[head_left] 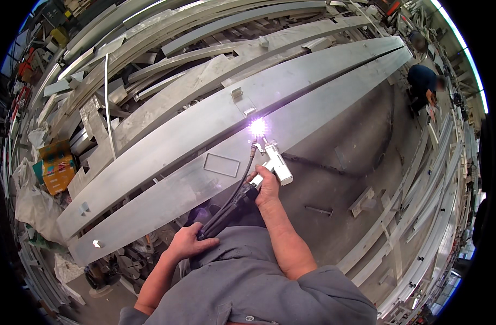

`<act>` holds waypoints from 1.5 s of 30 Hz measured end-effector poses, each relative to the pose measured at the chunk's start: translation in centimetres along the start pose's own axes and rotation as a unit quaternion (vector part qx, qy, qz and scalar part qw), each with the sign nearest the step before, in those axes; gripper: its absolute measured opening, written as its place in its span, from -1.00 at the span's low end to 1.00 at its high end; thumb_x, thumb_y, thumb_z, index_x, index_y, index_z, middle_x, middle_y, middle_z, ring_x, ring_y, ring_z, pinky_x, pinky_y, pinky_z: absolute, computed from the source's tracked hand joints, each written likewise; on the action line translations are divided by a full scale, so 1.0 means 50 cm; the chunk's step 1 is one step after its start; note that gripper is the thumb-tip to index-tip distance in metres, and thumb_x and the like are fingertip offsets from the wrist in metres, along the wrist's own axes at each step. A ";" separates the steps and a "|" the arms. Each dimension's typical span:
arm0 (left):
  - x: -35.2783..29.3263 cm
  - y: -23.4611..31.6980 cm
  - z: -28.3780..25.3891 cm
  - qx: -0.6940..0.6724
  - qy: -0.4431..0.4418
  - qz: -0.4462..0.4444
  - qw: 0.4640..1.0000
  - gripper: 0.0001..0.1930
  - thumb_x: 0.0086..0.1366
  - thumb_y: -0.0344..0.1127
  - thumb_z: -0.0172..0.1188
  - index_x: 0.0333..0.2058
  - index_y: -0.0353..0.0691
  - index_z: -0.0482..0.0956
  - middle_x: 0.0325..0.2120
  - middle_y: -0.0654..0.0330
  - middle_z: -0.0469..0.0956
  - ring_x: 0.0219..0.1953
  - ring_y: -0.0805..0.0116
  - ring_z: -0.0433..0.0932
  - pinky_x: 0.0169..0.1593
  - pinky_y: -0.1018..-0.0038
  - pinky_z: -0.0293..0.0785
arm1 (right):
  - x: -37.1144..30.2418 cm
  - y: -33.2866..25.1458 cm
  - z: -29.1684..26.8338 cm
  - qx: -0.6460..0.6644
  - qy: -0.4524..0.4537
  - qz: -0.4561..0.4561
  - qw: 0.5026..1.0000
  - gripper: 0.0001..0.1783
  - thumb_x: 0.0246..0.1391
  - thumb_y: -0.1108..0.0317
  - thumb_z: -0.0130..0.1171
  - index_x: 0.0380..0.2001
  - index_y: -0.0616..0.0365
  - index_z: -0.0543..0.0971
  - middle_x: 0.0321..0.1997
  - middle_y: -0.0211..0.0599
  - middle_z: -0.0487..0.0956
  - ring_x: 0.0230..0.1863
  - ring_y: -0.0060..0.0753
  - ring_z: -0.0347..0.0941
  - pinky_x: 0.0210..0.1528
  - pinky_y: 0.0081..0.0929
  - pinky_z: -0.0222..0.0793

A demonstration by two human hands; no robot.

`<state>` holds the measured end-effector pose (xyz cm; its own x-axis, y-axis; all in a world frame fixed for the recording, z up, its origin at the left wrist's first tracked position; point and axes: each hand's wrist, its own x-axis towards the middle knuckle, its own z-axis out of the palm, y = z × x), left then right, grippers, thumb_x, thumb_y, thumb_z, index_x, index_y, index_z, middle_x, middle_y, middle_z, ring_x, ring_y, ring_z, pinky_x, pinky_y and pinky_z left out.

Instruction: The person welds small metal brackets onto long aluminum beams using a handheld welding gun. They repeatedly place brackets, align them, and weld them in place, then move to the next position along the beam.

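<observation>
Across the top and left we see a wide heap of metal stock (134, 38), bars and offcuts lying over one another. In front of it run two long, pale grey beams side by side with a narrow dark gap between, the far beam (172, 142) and the near beam (156, 197). More metal lengths (426, 214) lie on the right, and above them a co-worker in dark blue (422, 78) bends forward. At the left edge, a crumpled pale bag (39, 203) sits just beside an orange cardboard box (58, 168).

Over the near beam, ahead of our grey shirt, is a white torch (281, 165). Our right hand (266, 187) is wrapped around its handle; our left hand (189, 242) is closed about the dark cables (232, 206) near our waist. A thin rectangular frame (221, 165) lies flat on the near beam, left of the torch. A violet-white flare (258, 127) hides the torch tip at the gap, so we cannot tell whether it touches metal. Just beyond stands a small bracket (237, 95) on the far beam; a smaller block (97, 244) rests at the near beam's left end
</observation>
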<state>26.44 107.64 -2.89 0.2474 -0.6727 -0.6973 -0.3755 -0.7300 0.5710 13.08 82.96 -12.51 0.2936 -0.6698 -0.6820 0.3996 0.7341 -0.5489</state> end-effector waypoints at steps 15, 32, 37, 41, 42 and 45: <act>0.022 0.013 -0.005 -0.014 -0.018 0.008 1.000 -0.35 0.08 0.18 0.47 -0.25 -0.40 0.56 -0.49 -0.08 0.57 -0.39 0.25 0.58 -0.23 0.28 0.50 | 0.011 -0.015 -0.006 0.025 0.011 -0.015 1.000 -0.79 0.07 0.45 0.25 -0.25 0.17 0.45 -0.54 -0.20 0.50 -0.61 -0.21 0.50 -0.55 -0.20 0.53; 0.050 0.013 -0.028 -0.002 -0.030 0.015 0.999 -0.32 0.06 0.30 0.42 -0.22 -0.29 0.59 -0.43 -0.12 0.64 -0.32 -0.08 0.66 -0.22 0.17 0.54 | 0.029 -0.016 0.001 0.018 0.040 0.017 0.999 -0.82 0.06 0.40 0.28 -0.32 0.14 0.47 -0.56 -0.27 0.49 -0.59 -0.24 0.51 -0.53 -0.21 0.53; 0.053 0.005 -0.033 -0.007 -0.038 0.014 0.999 -0.31 0.07 0.31 0.41 -0.20 -0.28 0.59 -0.41 -0.14 0.65 -0.30 -0.10 0.66 -0.20 0.16 0.54 | 0.036 -0.011 0.001 -0.015 0.034 -0.005 0.999 -0.83 0.09 0.36 0.27 -0.31 0.11 0.49 -0.57 -0.32 0.50 -0.57 -0.27 0.51 -0.46 -0.16 0.53; 0.054 0.008 -0.040 0.002 -0.046 0.008 0.999 -0.31 0.08 0.32 0.40 -0.19 -0.28 0.59 -0.41 -0.14 0.65 -0.29 -0.11 0.67 -0.19 0.15 0.54 | 0.036 -0.008 0.004 -0.018 0.045 -0.004 0.999 -0.84 0.10 0.37 0.27 -0.29 0.11 0.48 -0.56 -0.32 0.50 -0.58 -0.28 0.51 -0.47 -0.16 0.53; 0.056 0.006 -0.040 0.003 -0.046 0.008 0.999 -0.31 0.08 0.33 0.39 -0.19 -0.28 0.59 -0.41 -0.14 0.65 -0.29 -0.11 0.67 -0.19 0.15 0.54 | 0.035 -0.009 0.004 -0.021 0.048 -0.005 0.999 -0.83 0.10 0.37 0.27 -0.29 0.11 0.48 -0.56 -0.32 0.50 -0.58 -0.29 0.51 -0.47 -0.16 0.53; 0.056 -0.001 -0.036 0.003 -0.043 0.010 0.999 -0.29 0.07 0.34 0.39 -0.18 -0.28 0.59 -0.41 -0.14 0.65 -0.29 -0.10 0.67 -0.19 0.15 0.54 | 0.028 -0.012 0.010 -0.012 0.043 -0.001 0.999 -0.83 0.11 0.37 0.26 -0.27 0.11 0.48 -0.56 -0.32 0.51 -0.58 -0.28 0.51 -0.47 -0.16 0.53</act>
<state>28.76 105.58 -4.06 0.1615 -0.6745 -0.7204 -0.3850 -0.7152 0.5834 13.68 81.52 -12.87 0.2162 -0.6597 -0.7197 0.3789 0.7361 -0.5609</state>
